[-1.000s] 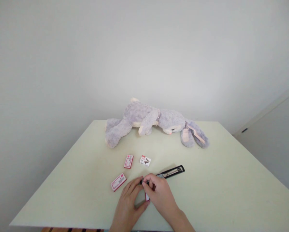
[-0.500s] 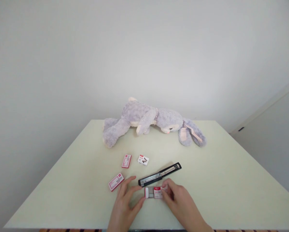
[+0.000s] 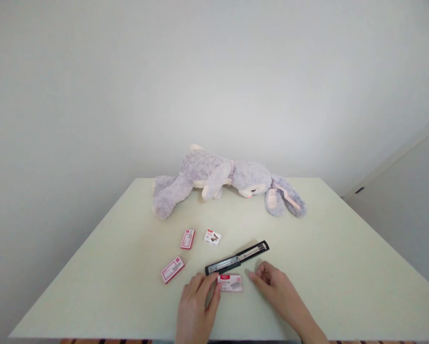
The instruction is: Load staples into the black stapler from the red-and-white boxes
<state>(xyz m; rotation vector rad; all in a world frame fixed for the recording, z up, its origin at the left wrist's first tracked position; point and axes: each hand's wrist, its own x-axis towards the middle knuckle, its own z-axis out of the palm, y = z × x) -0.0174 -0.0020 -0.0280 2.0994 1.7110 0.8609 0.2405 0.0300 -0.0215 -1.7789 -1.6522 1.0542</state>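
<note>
A white and red staple box (image 3: 230,283) lies near the front of the table, its drawer pushed in. Its left end is between the thumb and index finger of my left hand (image 3: 197,306). To the right of the box, and apart from it, my right hand (image 3: 277,292) rests with its fingers loosely curled and the thumb apart; I see nothing in it. Just behind the box is a black stapler (image 3: 238,258), opened out flat so that its metal inside shows.
Two pink-edged boxes (image 3: 172,270) (image 3: 187,239) lie at the left. Beside the farther one is a small white box (image 3: 212,237) with a red corner. A lilac plush rabbit (image 3: 203,169) lies on its side along the back of the pale table (image 3: 336,267), against the wall.
The small box's drawer, partly out before, is now closed. My right hand has let go and moved right. My left hand has moved right and closed on the box's left end.
</note>
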